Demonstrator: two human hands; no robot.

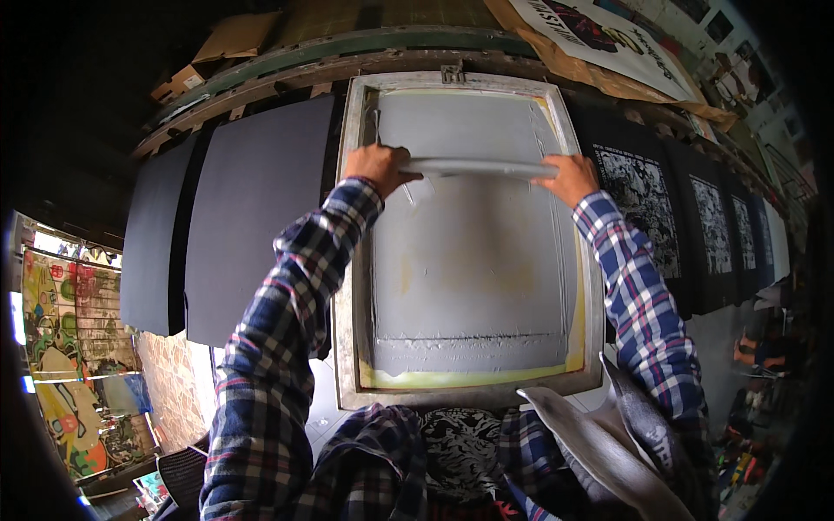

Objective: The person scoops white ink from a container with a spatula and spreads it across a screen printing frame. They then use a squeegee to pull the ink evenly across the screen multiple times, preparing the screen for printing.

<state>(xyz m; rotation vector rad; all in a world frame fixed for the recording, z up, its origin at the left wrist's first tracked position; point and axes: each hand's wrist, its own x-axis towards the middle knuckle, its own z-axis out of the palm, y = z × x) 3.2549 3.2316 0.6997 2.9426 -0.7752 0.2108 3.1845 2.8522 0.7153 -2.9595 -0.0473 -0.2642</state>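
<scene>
- A long pale squeegee (478,168) is across the upper part of a printing screen (469,286).
- The left hand (375,168) and right hand (572,179) grip its 2 ends.
- 2 plain dark panels (261,208) are left of the screen.

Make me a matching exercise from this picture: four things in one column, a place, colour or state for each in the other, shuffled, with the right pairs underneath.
Column one
1. Bar
2. Frame
3. Plain sheets
4. Poster

Column two
A. Mostly white, at the picture's upper right
B. Surrounds a grey screen
C. Dark, left of the frame
D. Spans from the left grip to the right grip

Right pairs
1-D, 2-B, 3-C, 4-A
</scene>
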